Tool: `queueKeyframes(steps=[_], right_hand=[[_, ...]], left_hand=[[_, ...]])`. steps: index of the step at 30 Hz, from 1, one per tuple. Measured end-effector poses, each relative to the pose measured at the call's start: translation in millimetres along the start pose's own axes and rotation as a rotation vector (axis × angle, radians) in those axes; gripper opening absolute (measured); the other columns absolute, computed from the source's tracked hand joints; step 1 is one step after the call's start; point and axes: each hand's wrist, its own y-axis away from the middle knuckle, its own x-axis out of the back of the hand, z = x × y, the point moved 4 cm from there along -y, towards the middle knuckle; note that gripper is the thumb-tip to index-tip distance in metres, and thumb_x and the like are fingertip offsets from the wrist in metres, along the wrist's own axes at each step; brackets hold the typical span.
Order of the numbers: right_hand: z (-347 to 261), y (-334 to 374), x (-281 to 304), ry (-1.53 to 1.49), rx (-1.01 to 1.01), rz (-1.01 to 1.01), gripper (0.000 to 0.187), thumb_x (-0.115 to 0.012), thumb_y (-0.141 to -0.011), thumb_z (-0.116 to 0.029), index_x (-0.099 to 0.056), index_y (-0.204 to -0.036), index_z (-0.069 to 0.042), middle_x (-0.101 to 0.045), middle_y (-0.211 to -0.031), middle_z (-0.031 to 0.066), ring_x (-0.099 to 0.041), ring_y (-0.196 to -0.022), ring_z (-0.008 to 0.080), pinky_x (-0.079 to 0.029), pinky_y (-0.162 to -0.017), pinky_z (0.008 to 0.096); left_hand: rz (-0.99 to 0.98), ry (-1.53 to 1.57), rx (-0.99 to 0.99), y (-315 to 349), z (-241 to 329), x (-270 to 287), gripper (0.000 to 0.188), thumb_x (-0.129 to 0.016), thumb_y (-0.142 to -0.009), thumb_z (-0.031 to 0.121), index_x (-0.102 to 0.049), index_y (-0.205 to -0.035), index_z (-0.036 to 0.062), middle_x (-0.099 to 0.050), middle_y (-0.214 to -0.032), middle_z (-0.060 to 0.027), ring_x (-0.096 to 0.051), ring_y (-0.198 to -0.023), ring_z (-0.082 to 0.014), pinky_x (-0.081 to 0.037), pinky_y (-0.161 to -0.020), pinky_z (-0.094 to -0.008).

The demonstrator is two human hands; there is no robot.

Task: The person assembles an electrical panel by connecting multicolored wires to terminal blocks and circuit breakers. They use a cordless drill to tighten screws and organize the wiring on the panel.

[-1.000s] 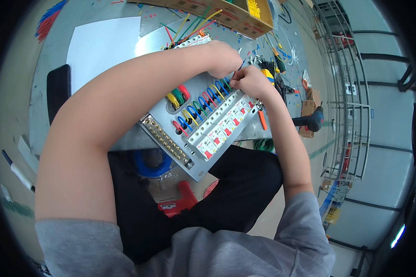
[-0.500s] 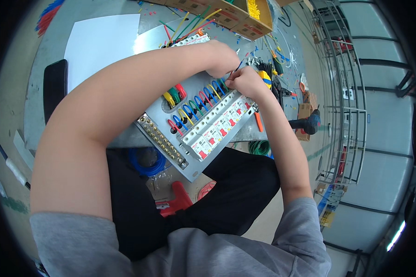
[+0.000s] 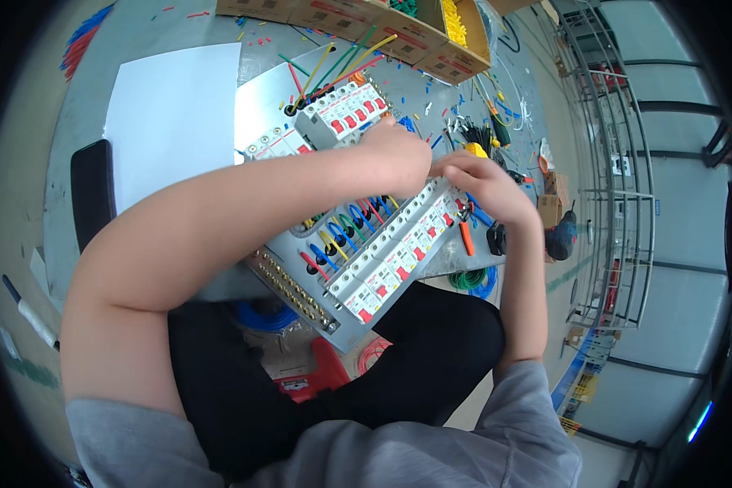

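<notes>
On the table and over my lap rests a grey metal panel (image 3: 346, 337) with a long row of white circuit breakers (image 3: 398, 248) with red switches. Short looped wires in red, blue, yellow and green (image 3: 346, 232) run from holes into the breakers' terminals. My left hand (image 3: 398, 154) is curled closed over the far end of that row. Facing it, my right hand (image 3: 484, 187) has fingers pressed together by the last terminals. What lies between the fingertips is hidden. A second breaker block (image 3: 346, 114) sits beyond my left forearm, beside upright loose wires (image 3: 333, 69).
Cardboard boxes (image 3: 358, 28) with yellow and green small parts line the table's far edge. White paper (image 3: 175, 122) and a black phone (image 3: 93, 191) lie left. A screwdriver with an orange handle (image 3: 466, 238), black cable ties (image 3: 476, 134) and wire scraps lie right.
The panel sits lower and farther right in the picture. Both hands have shifted the same way, uncovering the second breaker block. A thin dark wire seen between my hands is now hidden.
</notes>
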Motion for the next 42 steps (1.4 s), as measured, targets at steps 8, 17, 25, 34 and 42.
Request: queueKeyframes(steps=[8,17,25,34,42], right_hand=[[75.8,185.3,-2.0,-0.374,-0.086,0.226,0.033,-0.060,-0.109,-0.025,-0.073,-0.103,0.005,-0.069,-0.099,0.0092,-0.062,-0.098,0.0202,-0.047,-0.091,0.0344],[195.3,195.3,-28.2,-0.432,0.067,1.123,0.058,-0.067,-0.108,-0.022,-0.043,-0.158,-0.006,-0.062,-0.138,0.0126,-0.063,-0.124,0.0264,-0.047,-0.111,0.0411],[220.2,155.2,20.7,-0.950,-0.004,1.456,0.044,-0.065,-0.107,-0.015,-0.053,-0.149,-0.006,-0.054,-0.078,0.0018,-0.055,-0.070,0.0164,-0.051,-0.070,0.0360],[19.1,182.7,63.1,-0.594,-0.182,0.627,0.031,-0.079,-0.093,-0.020,-0.063,-0.108,0.001,-0.062,-0.074,0.0082,-0.058,-0.056,0.0170,-0.049,-0.055,0.0316],[-49.5,144.2,74.2,-0.271,-0.363,0.313,0.020,-0.083,-0.093,-0.018,-0.069,-0.099,-0.005,-0.061,-0.071,0.0010,-0.053,-0.054,0.0119,-0.044,-0.053,0.0296]], left_hand=[[0.052,0.171,0.105,1.7,-1.6,-8.4,0.025,-0.063,-0.094,0.016,-0.083,-0.092,0.0012,-0.074,-0.099,-0.0133,-0.059,-0.118,-0.0261,-0.035,-0.113,-0.0380],[-0.002,0.225,0.181,-0.5,-5.8,-6.1,0.027,-0.060,-0.100,0.014,-0.084,-0.104,0.0020,-0.074,-0.109,-0.0136,-0.055,-0.123,-0.0257,-0.033,-0.117,-0.0385],[0.012,0.246,0.152,-2.5,-4.1,-6.2,0.029,-0.059,-0.101,0.014,-0.084,-0.103,0.0006,-0.074,-0.107,-0.0153,-0.055,-0.122,-0.0268,-0.033,-0.117,-0.0398],[0.101,0.247,0.115,-1.1,-5.3,-10.7,0.031,-0.058,-0.101,0.015,-0.083,-0.091,0.0006,-0.073,-0.100,-0.0148,-0.056,-0.119,-0.0276,-0.035,-0.113,-0.0405],[0.130,0.209,0.082,-3.4,-6.7,-14.0,0.033,-0.058,-0.101,0.016,-0.077,-0.080,-0.0010,-0.072,-0.094,-0.0165,-0.059,-0.112,-0.0296,-0.035,-0.111,-0.0436]])
